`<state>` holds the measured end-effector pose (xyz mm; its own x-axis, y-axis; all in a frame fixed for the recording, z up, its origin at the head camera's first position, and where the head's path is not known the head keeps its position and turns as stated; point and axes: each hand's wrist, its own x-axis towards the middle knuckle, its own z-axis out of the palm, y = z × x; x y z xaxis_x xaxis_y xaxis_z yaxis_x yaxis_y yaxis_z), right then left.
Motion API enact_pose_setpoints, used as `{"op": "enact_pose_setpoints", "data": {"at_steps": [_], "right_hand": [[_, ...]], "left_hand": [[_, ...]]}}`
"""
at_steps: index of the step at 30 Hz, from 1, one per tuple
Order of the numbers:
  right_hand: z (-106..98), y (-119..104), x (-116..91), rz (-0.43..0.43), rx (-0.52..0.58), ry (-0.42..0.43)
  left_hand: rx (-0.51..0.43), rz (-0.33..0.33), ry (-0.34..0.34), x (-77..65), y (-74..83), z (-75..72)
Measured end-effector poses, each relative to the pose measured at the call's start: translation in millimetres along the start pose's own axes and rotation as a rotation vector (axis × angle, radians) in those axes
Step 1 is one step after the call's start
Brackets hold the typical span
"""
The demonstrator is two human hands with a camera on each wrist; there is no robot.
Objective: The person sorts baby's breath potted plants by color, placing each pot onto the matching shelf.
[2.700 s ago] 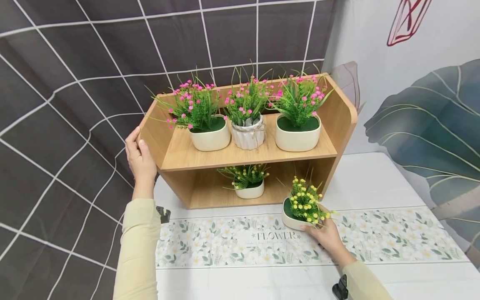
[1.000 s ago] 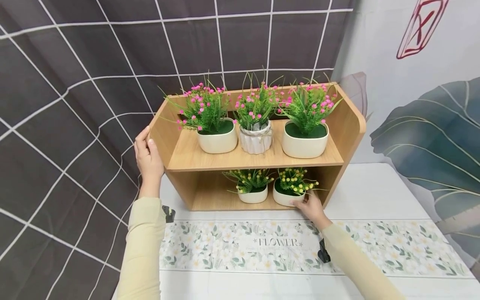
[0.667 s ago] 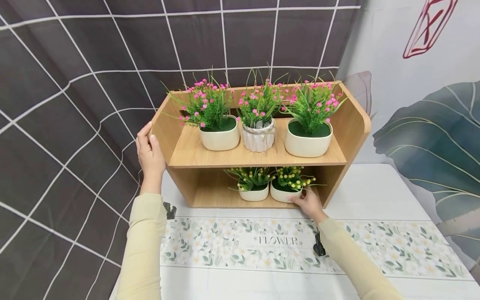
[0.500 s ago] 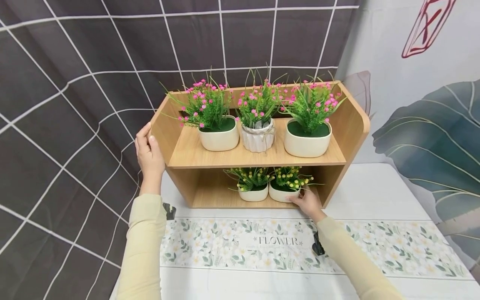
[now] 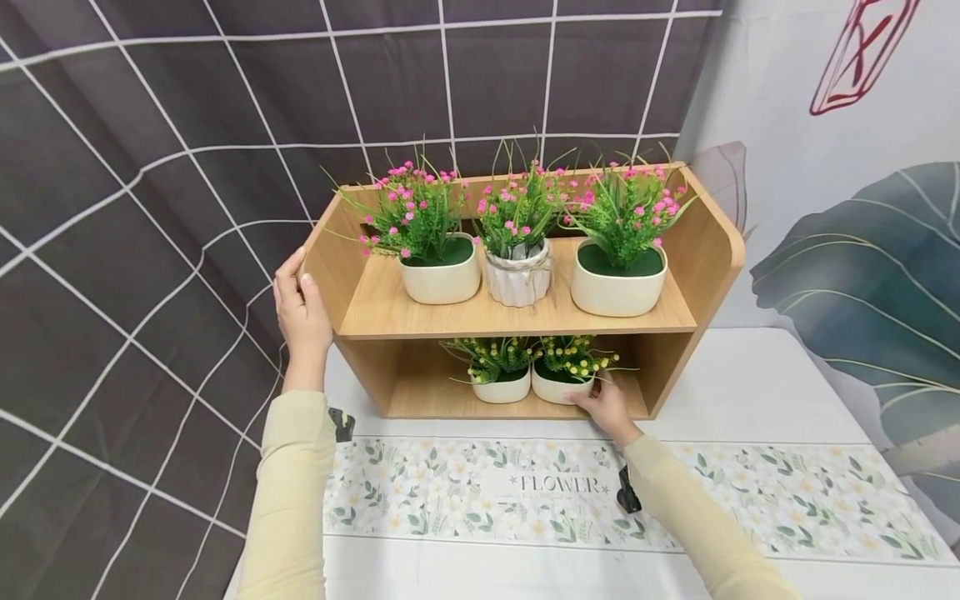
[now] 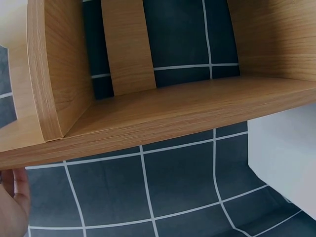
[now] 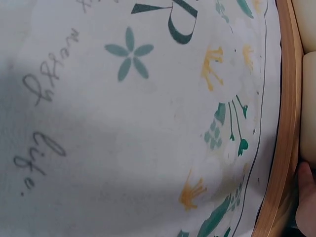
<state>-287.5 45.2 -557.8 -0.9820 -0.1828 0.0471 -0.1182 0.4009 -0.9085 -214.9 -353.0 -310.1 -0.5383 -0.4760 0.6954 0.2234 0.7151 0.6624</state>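
Note:
My right hand (image 5: pixel 606 406) grips the right end of a cream oval flowerpot (image 5: pixel 557 386) with yellow artificial flowers, which stands upright in the lower compartment of a wooden shelf (image 5: pixel 517 323). Beside it on the left, touching or nearly so, is a like yellow-flowered pot (image 5: pixel 501 390). In the right wrist view, a thumb or finger (image 7: pixel 306 197) presses against the held pot (image 7: pixel 310 108). My left hand (image 5: pixel 303 312) rests on the outside of the shelf's left side panel, its fingers fairly straight. The left wrist view shows fingers (image 6: pixel 20 190) against that panel.
Along the upper board stand a pink-flowered oval pot (image 5: pixel 441 282), a white fluted pot tied with twine (image 5: pixel 517 279) and another pink-flowered oval pot (image 5: pixel 618 292). A white cloth (image 5: pixel 450 567) with a floral band covers the table. Dark gridded fabric (image 5: pixel 150 333) hangs behind and left.
My right hand has brought the yellow-flowered pot from before the shelf into the lower compartment and slid it left. The neighbouring pot has shifted slightly left too. My left hand stays at the panel.

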Motion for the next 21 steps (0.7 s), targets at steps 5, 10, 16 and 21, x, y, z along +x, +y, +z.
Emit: {"op": "enact_pose_setpoints", "data": {"at_steps": [5,10,16,21], "right_hand": [[2.2,-1.5,-2.4,-0.001,-0.029,-0.021],[0.8,-3.7,0.0,-0.011,-0.086,-0.052],[-6.2,-3.5,-7.6,-0.074,-0.244,-0.05],[-19.4,-7.5,-24.2,-0.127,-0.347,-0.045]], "left_hand": [[0.014,-0.004,-0.006,-0.9,-0.2,-2.7],[0.024,-0.01,-0.036,1.1,0.2,-4.1],[0.001,-0.061,-0.106,3.2,5.8,-4.1],[-0.013,-0.11,-0.186,-5.5,5.6,-7.7]]}}
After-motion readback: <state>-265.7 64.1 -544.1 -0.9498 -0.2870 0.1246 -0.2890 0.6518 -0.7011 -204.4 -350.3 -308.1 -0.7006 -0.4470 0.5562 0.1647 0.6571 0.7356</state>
